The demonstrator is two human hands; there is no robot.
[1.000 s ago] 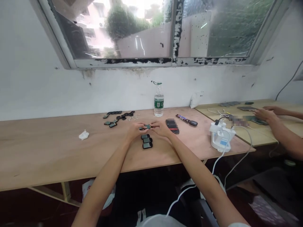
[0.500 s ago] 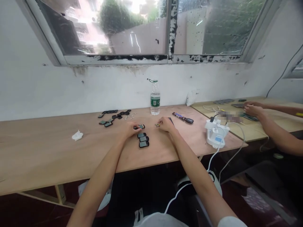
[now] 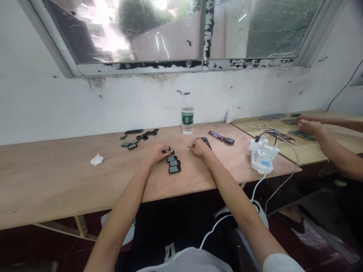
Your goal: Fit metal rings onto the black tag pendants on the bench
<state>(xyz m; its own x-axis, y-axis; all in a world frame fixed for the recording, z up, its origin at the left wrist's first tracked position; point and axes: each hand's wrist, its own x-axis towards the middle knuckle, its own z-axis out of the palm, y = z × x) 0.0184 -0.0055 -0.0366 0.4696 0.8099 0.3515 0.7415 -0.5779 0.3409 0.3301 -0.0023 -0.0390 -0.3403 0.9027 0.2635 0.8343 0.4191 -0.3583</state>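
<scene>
The left hand (image 3: 154,154) keeps a narrow grip on a small black-and-green device (image 3: 169,151), pinched by its edges (leaving its face uncovered) just above the column of three like devices (image 3: 174,164) on the tabletop (image 3: 56,170), while the right hand (image 3: 200,147), right of that column, has a narrow grip, though whether it holds anything cannot be told.

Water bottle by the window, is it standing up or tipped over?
Standing up. The plastic water bottle rests upright on its base on the wooden table, close to the wall, with its neck pointing straight up.
</scene>
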